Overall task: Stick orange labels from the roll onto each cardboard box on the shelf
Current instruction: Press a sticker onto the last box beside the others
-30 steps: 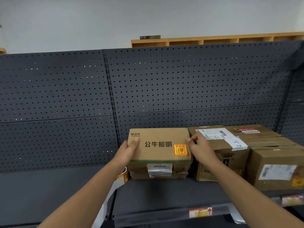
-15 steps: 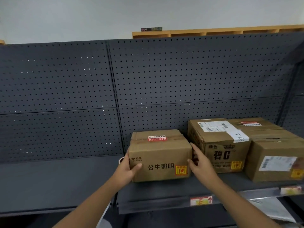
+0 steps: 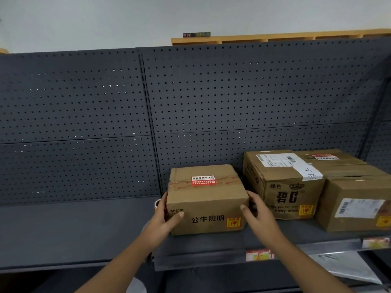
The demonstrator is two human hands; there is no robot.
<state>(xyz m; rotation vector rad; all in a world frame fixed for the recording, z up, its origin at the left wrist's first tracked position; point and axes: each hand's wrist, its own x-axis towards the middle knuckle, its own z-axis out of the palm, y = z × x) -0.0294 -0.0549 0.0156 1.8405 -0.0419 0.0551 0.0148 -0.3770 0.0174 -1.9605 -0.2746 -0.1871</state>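
**Both hands at the sides of the small box on the shelf**

We see the label roll [image 3: 157, 203] only as a sliver behind our left hand [image 3: 167, 216]; its orange labels cannot be made out, nor how it is carried. The third box [image 3: 355, 205] is cut off by the right edge of the view, and the print on its white slip is too blurred to read.

The small box [image 3: 206, 199] rests near the front edge of the dark shelf [image 3: 74, 229], its long axis running left to right and its printed face turned toward us. An orange label [image 3: 233, 223] sits at the lower right corner of that face. A narrow gap separates it from the middle box [image 3: 281, 185]; open shelf stretches to its left, and the pegboard [image 3: 84, 123] stands behind.

Our left hand grips the box's left side, thumb laid on the front face. Our right hand [image 3: 257, 212] lies in the gap at the right side, fingers loosely extended; whether it touches the cardboard we cannot tell.
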